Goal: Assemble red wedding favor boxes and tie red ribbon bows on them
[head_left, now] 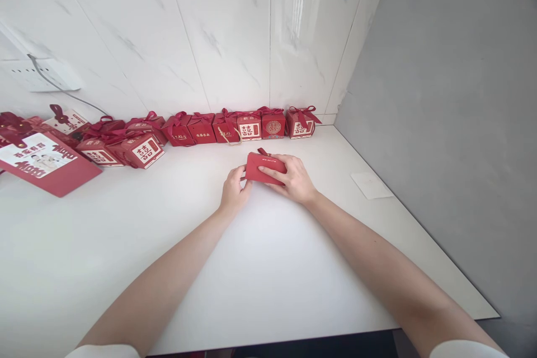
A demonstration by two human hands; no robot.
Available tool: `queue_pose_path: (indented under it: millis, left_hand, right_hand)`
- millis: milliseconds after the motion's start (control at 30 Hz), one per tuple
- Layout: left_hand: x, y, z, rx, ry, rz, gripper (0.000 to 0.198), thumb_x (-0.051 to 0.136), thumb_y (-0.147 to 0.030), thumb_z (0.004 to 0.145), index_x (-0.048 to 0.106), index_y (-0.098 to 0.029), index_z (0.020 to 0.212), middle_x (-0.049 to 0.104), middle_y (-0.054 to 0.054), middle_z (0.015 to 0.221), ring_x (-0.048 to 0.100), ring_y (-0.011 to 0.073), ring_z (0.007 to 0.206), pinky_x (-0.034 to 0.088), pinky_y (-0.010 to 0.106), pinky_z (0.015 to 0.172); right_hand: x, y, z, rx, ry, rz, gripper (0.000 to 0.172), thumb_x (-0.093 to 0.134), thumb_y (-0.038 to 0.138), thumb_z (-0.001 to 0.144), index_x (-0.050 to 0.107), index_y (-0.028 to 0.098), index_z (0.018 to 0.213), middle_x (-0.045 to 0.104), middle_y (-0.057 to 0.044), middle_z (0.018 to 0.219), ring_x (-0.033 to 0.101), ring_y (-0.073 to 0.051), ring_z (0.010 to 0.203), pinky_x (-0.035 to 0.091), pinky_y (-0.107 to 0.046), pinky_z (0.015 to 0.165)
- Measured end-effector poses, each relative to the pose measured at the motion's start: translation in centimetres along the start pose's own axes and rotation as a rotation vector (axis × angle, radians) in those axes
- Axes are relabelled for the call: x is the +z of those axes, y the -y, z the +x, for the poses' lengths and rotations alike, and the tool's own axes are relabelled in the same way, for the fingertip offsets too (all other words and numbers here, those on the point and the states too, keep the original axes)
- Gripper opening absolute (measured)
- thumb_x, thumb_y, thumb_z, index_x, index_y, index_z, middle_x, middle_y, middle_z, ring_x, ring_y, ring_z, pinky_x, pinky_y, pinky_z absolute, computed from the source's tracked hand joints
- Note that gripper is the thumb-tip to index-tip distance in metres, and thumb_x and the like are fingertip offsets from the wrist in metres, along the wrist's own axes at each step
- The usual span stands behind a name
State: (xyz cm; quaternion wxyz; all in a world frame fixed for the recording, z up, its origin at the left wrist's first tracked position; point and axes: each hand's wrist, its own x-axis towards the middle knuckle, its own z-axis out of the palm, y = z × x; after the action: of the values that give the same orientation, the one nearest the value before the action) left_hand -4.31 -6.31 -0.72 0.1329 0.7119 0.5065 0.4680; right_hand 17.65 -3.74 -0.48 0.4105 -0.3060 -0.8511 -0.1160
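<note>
A small flat red box (pixel 263 168) with gold lettering and a dark red ribbon loop lies on the white table (pixel 260 268) in the middle of the view. My left hand (pixel 234 189) pinches its left end with curled fingers. My right hand (pixel 291 177) lies over its right side, fingers pressed on the top face.
A row of several red gift boxes with ribbons (pixel 235 126) lines the tiled wall. More boxes (pixel 138 148) and a large red card (pixel 44 163) lie at the far left. A white paper slip (pixel 371 185) lies near the right edge. A grey wall (pixel 453 123) bounds the right.
</note>
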Motion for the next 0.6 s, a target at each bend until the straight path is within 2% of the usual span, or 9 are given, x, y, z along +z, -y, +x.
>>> queue_pose_path:
  millis: [600]
  left_hand:
    - [-0.06, -0.12, 0.01, -0.005, 0.005, 0.011, 0.037, 0.055, -0.014, 0.083, 0.061, -0.023, 0.119, 0.066, 0.007, 0.116, 0.064, 0.0228, 0.109, 0.059, 0.042, 0.092]
  right_hand:
    - [-0.11, 0.12, 0.07, -0.007, -0.003, -0.016, 0.04, 0.063, 0.042, 0.092, 0.062, 0.036, 0.131, 0.05, -0.01, 0.136, 0.049, -0.028, 0.122, 0.046, -0.047, 0.098]
